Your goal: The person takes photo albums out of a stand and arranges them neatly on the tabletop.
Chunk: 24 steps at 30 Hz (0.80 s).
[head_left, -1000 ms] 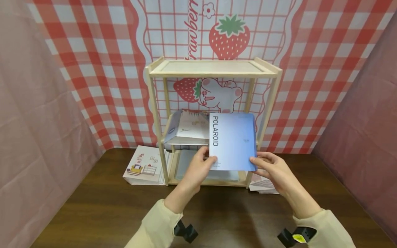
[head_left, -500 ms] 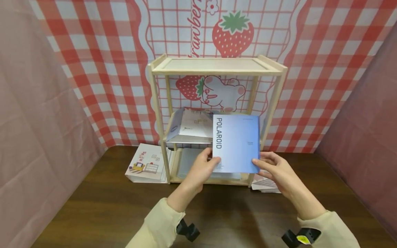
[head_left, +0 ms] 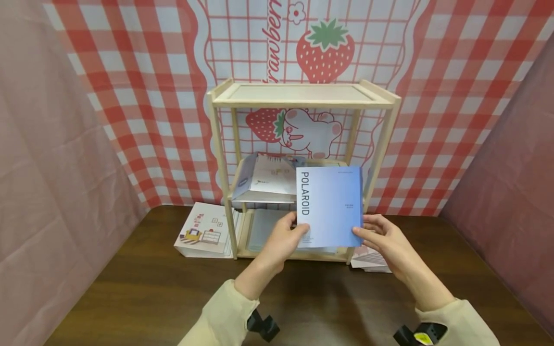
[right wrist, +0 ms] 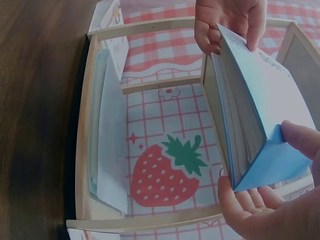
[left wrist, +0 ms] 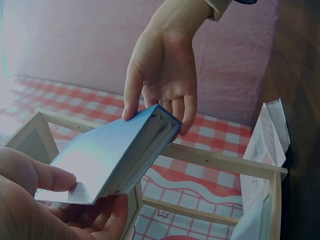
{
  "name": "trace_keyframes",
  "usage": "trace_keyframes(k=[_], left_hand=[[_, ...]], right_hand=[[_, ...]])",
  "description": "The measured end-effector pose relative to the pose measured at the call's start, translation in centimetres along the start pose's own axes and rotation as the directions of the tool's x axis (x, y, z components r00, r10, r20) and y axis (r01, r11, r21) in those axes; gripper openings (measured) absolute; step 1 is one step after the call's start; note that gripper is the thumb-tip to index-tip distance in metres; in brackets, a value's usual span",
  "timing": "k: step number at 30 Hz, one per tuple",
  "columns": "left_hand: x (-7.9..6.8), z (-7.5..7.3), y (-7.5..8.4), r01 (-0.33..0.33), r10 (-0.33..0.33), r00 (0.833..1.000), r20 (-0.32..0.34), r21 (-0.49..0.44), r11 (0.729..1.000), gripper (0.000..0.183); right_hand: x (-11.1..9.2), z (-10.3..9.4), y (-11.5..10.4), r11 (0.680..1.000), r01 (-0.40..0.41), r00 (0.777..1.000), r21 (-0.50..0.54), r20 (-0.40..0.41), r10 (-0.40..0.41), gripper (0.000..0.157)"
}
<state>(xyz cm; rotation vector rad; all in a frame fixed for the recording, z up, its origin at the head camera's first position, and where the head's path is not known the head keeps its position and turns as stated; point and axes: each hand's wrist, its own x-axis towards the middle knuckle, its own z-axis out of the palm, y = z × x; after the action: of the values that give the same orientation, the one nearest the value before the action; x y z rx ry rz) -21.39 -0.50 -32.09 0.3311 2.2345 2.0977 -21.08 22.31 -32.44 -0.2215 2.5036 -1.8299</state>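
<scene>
Both hands hold a photo album (head_left: 329, 206) with a white-to-blue cover marked POLAROID, in front of the wooden shelf's middle level. My left hand (head_left: 283, 240) pinches its lower left corner, thumb on the cover and fingers behind. At the lower right edge my right hand (head_left: 387, 245) grips it the same way. Page edges of the album (left wrist: 142, 150) show in the left wrist view, and its blue spine (right wrist: 272, 160) faces my right hand in the right wrist view. Behind the album, a white book-like item (head_left: 272, 178) lies on the middle shelf, partly covered.
The wooden shelf (head_left: 303, 103) stands on a dark table (head_left: 143, 288). Its bottom level bears a flat grey-blue item (head_left: 261, 226). Stacks of white illustrated booklets (head_left: 203, 233) lie left of the shelf, with more white booklets (head_left: 370, 259) on the right. A checked cloth (head_left: 164, 120) hangs behind.
The album has come down slightly relative to the shelf, with both hands keeping their hold. The head view has shifted a little.
</scene>
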Motion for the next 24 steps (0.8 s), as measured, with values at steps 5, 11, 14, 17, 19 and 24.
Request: trace_keyframes(k=[5,11,14,17,19,24], left_hand=[[-0.1,0.0,-0.1,0.003,-0.003,1.0,0.015,0.001,1.0,0.031],[-0.3,0.1,-0.2,0.008,-0.007,0.999,0.042,-0.016,1.0,0.036],[-0.4,0.2,-0.3,0.018,-0.017,0.998,0.059,-0.02,1.0,0.038],[-0.5,0.2,-0.4,0.018,-0.016,0.996,0.089,-0.023,1.0,0.041],[-0.5,0.2,-0.5,0.013,-0.01,0.993,0.115,-0.024,1.0,0.044],[-0.6,0.3,-0.8,0.013,-0.008,0.983,0.185,-0.024,1.0,0.05]], right_hand=[[0.1,-0.2,0.2,1.0,0.016,1.0,0.008,0.019,-0.016,0.055],[-0.1,-0.4,0.6,1.0,0.028,0.999,0.013,0.046,-0.028,0.053],[-0.3,-0.4,0.8,0.999,0.03,0.998,0.011,0.05,-0.03,0.052],[-0.3,-0.5,0.9,0.999,0.028,0.998,0.016,0.054,-0.029,0.052],[-0.4,-0.6,1.0,1.0,0.022,0.998,0.018,0.063,-0.023,0.053],[-0.4,-0.9,1.3,1.0,-0.008,0.995,0.03,0.101,0.005,0.055]])
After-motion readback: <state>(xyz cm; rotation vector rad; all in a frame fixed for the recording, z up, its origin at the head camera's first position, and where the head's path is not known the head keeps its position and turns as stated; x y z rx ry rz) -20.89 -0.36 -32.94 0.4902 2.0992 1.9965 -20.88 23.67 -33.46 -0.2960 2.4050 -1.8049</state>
